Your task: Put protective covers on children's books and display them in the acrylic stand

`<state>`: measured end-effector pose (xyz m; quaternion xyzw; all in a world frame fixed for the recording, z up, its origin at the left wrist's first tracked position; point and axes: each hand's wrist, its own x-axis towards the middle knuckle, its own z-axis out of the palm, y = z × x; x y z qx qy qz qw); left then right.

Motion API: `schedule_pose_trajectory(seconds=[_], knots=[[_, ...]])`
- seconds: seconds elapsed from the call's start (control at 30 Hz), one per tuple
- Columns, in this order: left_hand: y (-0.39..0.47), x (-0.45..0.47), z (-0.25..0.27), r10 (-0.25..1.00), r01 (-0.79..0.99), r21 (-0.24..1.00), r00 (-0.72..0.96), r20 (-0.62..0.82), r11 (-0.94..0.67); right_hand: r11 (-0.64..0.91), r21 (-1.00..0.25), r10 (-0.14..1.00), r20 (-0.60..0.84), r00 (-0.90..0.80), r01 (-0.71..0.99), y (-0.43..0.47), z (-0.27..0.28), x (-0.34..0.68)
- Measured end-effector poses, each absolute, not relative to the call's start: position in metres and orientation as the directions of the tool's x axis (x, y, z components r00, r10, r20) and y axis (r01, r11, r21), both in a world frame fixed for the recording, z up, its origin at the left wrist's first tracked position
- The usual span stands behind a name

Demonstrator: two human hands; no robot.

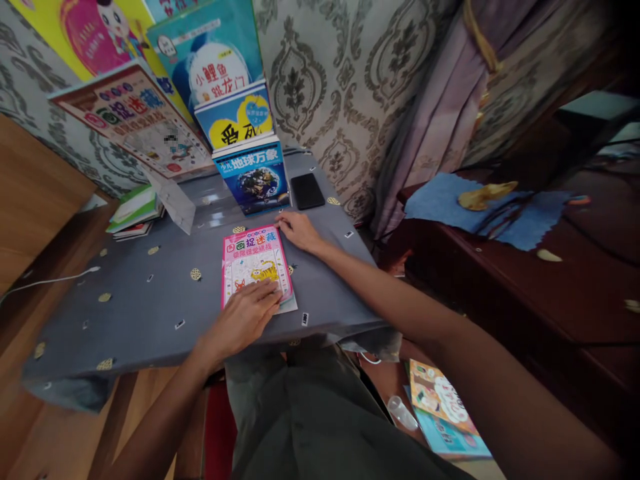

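Note:
A pink picture book (253,257) with a cartoon tiger on its cover lies on the table before me, and a pale sheet or second book (287,305) peeks out below its lower right edge. Flat across the bottom of the cover rests my left hand (253,310), its fingers stretched out. My right hand (299,230) is at the book's upper right corner, with bent fingers closed about that corner; its thumb is partly hidden. Just behind my right hand lies a black phone (307,191).
Upright books stand at the back, including a blue earth book (257,179) and a large tilted book (145,127). A small stack (135,210) and a white cable (55,280) are at left. A blue cloth (445,207) covers part of the right-hand furniture. Books (445,400) and a clear cup (403,412) lie low at right.

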<state>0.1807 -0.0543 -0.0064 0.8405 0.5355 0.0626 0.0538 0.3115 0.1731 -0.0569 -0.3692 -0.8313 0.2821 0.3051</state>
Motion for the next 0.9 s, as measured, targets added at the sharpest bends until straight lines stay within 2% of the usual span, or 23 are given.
schedule_pose_trajectory(seconds=[0.2, 0.33, 0.43, 0.6, 0.63, 0.77, 0.9], knots=[[-0.059, 0.184, -0.014, 0.913, 0.903, 0.136, 0.401, 0.077, -0.408, 0.572, -0.680, 0.786, 0.295, -0.544, 0.459, 0.176, -0.059, 0.313], [-0.064, 0.186, -0.023, 0.918, 0.913, 0.121, 0.373, 0.133, -0.389, 0.648, -0.586, 0.736, 0.318, -0.598, 0.486, 0.164, -0.059, 0.316], [-0.063, 0.183, -0.026, 0.906, 0.898, 0.159, 0.383, 0.180, -0.411, 0.724, -0.518, 0.668, 0.362, -0.650, 0.455, 0.126, -0.058, 0.318], [-0.057, 0.173, -0.028, 0.903, 0.851, 0.311, 0.366, 0.227, -0.423, 0.793, -0.586, 0.480, 0.436, -0.761, 0.165, 0.040, -0.067, 0.329], [-0.057, 0.172, -0.029, 0.902, 0.841, 0.334, 0.364, 0.234, -0.426, 0.778, -0.612, 0.481, 0.436, -0.760, 0.141, 0.029, -0.069, 0.331], [-0.058, 0.171, -0.035, 0.891, 0.821, 0.357, 0.366, 0.269, -0.445, 0.744, -0.651, 0.509, 0.407, -0.759, 0.149, 0.017, -0.070, 0.340], [-0.060, 0.171, -0.039, 0.889, 0.830, 0.338, 0.361, 0.283, -0.444, 0.755, -0.632, 0.485, 0.359, -0.798, 0.174, 0.032, -0.064, 0.341]])
